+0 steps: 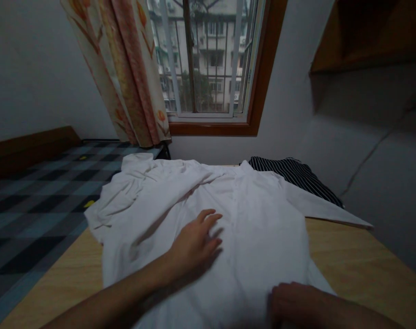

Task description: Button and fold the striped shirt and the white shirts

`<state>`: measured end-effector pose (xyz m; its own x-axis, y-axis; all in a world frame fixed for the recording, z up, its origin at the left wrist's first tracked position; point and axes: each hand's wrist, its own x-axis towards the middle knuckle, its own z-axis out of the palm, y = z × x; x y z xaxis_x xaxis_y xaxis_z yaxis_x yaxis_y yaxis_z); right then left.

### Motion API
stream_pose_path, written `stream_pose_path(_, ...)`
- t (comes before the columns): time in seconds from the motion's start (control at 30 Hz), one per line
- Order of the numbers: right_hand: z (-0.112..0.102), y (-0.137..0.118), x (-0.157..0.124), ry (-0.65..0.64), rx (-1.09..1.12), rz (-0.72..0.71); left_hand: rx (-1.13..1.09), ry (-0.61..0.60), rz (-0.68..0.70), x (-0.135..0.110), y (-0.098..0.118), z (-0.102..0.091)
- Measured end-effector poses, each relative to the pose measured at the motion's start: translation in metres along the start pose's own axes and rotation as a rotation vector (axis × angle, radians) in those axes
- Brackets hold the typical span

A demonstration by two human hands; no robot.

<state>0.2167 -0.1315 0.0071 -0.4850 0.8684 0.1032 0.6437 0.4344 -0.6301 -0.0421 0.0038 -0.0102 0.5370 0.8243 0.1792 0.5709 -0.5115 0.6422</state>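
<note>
A white long-sleeved shirt (263, 219) lies spread on a wooden table, its collar toward the window and its button front running down the middle. My left hand (196, 240) is over the middle of the shirt, with fingers apart and nothing held. Lower right, my right hand (293, 297) has its fingers curled down on the lower part of the shirt; the fingertips are dim and partly hidden. One sleeve stretches out to the right, while rumpled white cloth is bunched at the far left.
The wooden tabletop (359, 256) shows on both sides of the shirt. Behind its right shoulder lies a black-and-white striped cloth (293, 176). On the left is a bed with a checked cover (40, 214). A flowered curtain (125, 68) hangs beside the window (211, 59).
</note>
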Motion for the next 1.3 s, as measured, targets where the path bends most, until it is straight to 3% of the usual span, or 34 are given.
stream_pose_path(0.1,-0.021,-0.003,0.028,-0.245,0.084,-0.041,0.389,0.337,-0.044,-0.005,-0.023,-0.059)
stream_pose_path(0.17,-0.026,0.003,0.05,-0.22,0.079,-0.04,0.57,0.505,-0.189,-0.009,-0.049,-0.099)
stream_pose_path(0.2,-0.025,0.007,0.061,-0.209,0.072,-0.04,0.621,0.528,-0.281,-0.012,-0.065,-0.115)
stream_pose_path(0.23,-0.023,0.012,0.073,-0.198,0.07,-0.039,0.635,0.496,-0.378,-0.015,-0.08,-0.128)
stream_pose_path(0.3,-0.016,0.025,0.095,-0.182,0.082,-0.049,0.535,0.301,-0.53,-0.022,-0.108,-0.143)
stream_pose_path(0.37,-0.007,0.039,0.115,-0.152,0.124,-0.056,0.423,0.154,-0.583,-0.027,-0.127,-0.146)
stream_pose_path(0.43,0.003,0.054,0.13,-0.085,0.175,-0.024,0.375,0.132,-0.599,-0.031,-0.136,-0.144)
stream_pose_path(0.57,0.026,0.08,0.139,0.115,0.206,0.064,0.283,0.15,-0.658,-0.036,-0.137,-0.15)
stream_pose_path(0.73,0.039,0.092,0.13,0.239,0.233,0.036,0.179,0.11,-0.716,-0.044,-0.128,-0.181)
stream_pose_path(0.83,0.038,0.093,0.128,0.237,0.268,0.041,0.162,0.233,-0.68,-0.036,-0.099,-0.201)
stream_pose_path(0.9,0.038,0.095,0.128,0.226,0.316,0.054,0.093,0.284,-0.598,-0.024,-0.065,-0.206)
stream_pose_path(1.0,0.04,0.102,0.129,0.229,0.436,0.104,-0.041,0.193,-0.412,-0.003,0.001,-0.183)
stream_pose_path(1.1,0.041,0.109,0.129,0.271,0.585,0.151,-0.008,-0.061,-0.095,0.008,0.055,-0.118)
stream_pose_path(1.2,0.041,0.114,0.129,0.336,0.709,0.18,0.102,-0.467,0.16,0.004,0.072,-0.048)
stream_pose_path(1.3,0.041,0.115,0.129,0.363,0.748,0.198,0.286,-0.676,0.225,-0.006,0.058,-0.016)
